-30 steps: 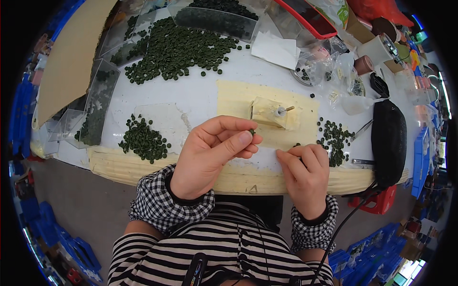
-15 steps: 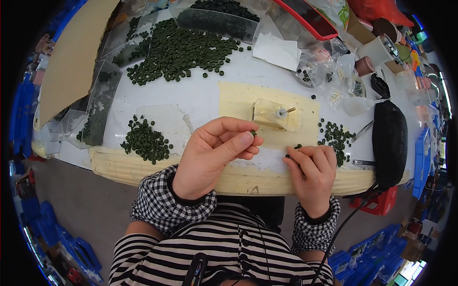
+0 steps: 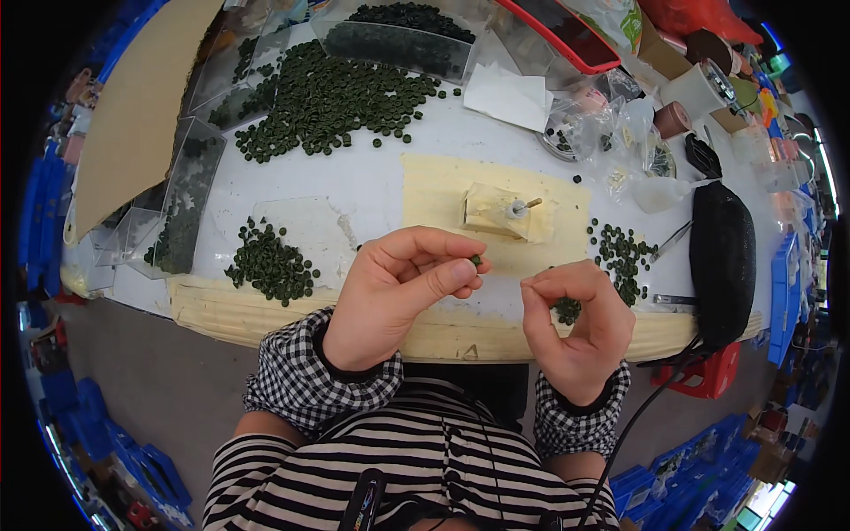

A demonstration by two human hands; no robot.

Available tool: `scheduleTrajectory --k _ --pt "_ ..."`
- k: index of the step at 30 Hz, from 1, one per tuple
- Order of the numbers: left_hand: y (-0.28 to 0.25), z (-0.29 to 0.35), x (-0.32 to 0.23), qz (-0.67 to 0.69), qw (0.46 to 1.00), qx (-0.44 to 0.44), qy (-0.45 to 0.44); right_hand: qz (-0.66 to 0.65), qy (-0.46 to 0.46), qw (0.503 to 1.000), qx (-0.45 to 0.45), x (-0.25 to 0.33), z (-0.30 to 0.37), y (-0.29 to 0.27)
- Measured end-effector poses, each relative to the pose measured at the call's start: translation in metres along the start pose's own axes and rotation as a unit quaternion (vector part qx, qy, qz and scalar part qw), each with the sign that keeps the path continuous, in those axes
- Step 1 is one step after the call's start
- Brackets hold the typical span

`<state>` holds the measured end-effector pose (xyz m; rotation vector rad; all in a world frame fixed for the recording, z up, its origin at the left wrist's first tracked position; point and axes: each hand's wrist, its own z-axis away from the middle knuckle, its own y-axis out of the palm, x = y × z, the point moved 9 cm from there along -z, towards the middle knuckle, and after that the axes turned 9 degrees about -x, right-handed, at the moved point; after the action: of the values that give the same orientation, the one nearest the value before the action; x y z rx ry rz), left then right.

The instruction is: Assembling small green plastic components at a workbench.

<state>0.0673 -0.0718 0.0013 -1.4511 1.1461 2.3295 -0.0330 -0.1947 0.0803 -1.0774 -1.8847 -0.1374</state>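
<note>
Piece [image 3: 476,261], dk grn, pinched at tip of L hand [image 3: 397,294]

The desk [image 3: 376,177] is viewed at close range from a head-worn fisheye camera, placed above its near edge and aimed steeply down; that edge is bent below mid-picture, and the wearer's striped shirt [image 3: 403,438] is caught beneath
</note>
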Motion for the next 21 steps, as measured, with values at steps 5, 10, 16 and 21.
scheduleTrajectory --k 5,10,16,21 --pt "-0.002 0.001 -0.002 0.034 0.999 -0.003 -0.001 -0.122 0.110 0.986 0.010 -0.015 -0.012 0.018" --pt "-0.003 0.000 -0.002 0.031 0.999 -0.015 0.008 -0.233 0.242 0.942 0.002 -0.034 0.000 0.030" --pt "-0.004 -0.001 -0.003 0.052 0.998 -0.015 0.023 -0.182 0.125 0.973 0.064 -0.025 -0.008 0.034" --pt "-0.005 0.000 -0.001 0.052 0.998 -0.009 0.025 -0.189 0.173 0.965 0.061 -0.030 -0.004 0.037"
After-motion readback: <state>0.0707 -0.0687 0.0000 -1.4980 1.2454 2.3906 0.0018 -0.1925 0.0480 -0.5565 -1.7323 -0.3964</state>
